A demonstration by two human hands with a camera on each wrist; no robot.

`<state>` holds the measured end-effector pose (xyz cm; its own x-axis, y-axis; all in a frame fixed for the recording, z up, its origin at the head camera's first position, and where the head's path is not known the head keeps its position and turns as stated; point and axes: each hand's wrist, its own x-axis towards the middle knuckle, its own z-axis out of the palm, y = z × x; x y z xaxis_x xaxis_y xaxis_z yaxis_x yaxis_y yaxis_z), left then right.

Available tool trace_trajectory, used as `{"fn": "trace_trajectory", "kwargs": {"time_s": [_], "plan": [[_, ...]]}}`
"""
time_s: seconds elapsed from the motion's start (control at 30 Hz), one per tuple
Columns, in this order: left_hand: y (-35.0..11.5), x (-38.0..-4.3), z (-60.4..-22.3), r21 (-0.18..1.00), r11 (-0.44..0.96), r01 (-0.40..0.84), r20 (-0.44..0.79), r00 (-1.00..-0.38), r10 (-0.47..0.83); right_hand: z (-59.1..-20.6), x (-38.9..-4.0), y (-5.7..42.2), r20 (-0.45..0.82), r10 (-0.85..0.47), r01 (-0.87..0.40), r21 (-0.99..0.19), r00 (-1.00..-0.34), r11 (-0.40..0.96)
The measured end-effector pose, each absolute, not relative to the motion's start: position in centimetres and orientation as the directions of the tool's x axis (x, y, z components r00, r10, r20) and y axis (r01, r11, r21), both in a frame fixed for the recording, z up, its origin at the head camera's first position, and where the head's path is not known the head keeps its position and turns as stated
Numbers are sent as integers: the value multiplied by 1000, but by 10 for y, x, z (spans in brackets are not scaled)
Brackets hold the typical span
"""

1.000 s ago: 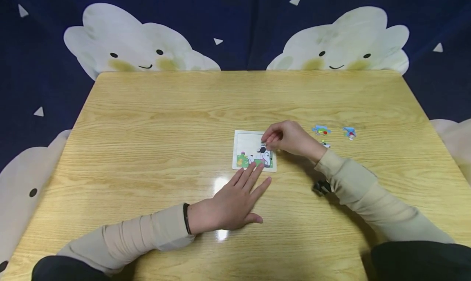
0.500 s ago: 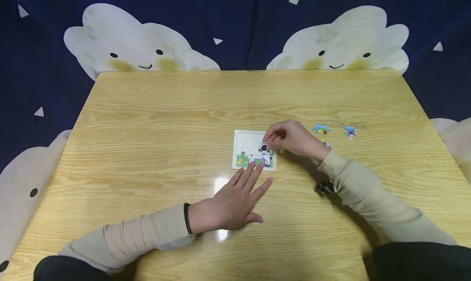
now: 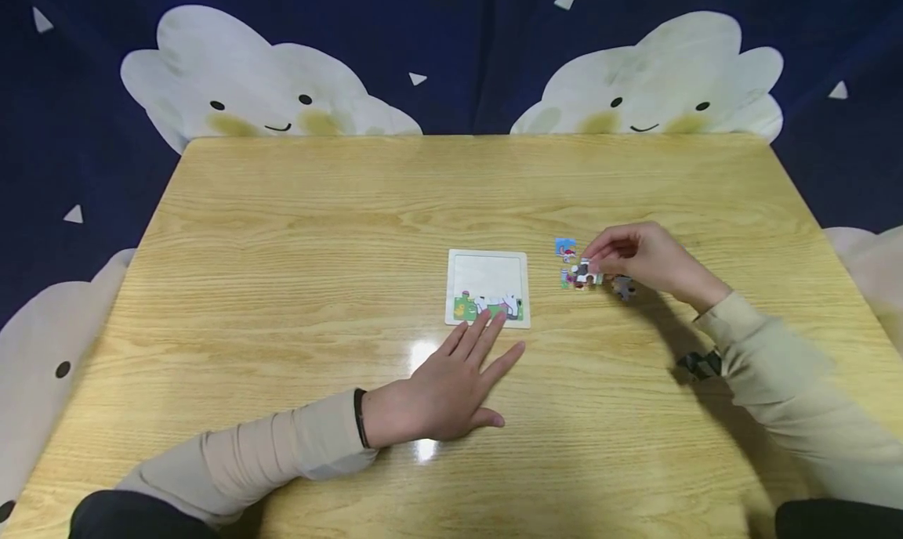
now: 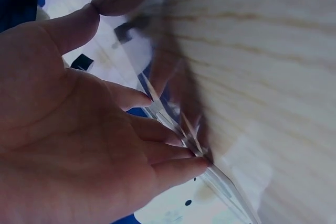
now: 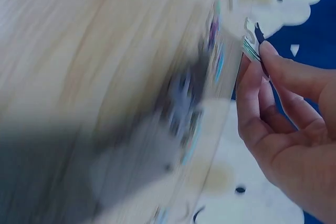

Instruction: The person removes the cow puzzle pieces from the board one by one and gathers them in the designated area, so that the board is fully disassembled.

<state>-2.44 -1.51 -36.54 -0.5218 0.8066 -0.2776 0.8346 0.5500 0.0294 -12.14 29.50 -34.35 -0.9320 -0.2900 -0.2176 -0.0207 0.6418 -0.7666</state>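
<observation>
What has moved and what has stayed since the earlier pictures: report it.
The right hand has moved to the person's right, from over the puzzle board to the loose pieces, with a black-and-white piece pinched in its fingers. The left hand still rests its fingertips at the board's near edge; the board and the pieces lying in it stayed put.

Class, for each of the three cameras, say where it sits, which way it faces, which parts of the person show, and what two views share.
Head: worn on the head, facing forward and down at the table, puzzle board and loose pieces; left hand, right hand and sleeves show.
Left wrist: on that wrist, looking along the left hand's palm toward the puzzle board.
Right wrist: on that wrist, looking past blurred pieces; the right hand shows, pinching a puzzle piece.
Shared: head and right wrist views both show that pinch.
</observation>
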Motion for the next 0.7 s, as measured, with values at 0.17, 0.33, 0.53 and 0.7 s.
{"fn": "trace_trajectory", "kwargs": {"time_s": [0.17,0.33,0.53,0.7], "plan": [[-15,-24,-364,7,544,839,-271,-522,809,-341,-117,326,-245,-205,42,-732,-948,680],[-14,-24,-364,-9,536,844,-255,-520,815,-342,-109,359,-290,-164,89,-693,-943,716],[-14,-24,-364,-17,536,844,-248,-523,816,-346,-100,387,-308,-128,110,-649,-943,753],[-14,-24,-364,-28,530,848,-231,-521,822,-351,-94,400,-287,-133,90,-647,-949,757]]}}
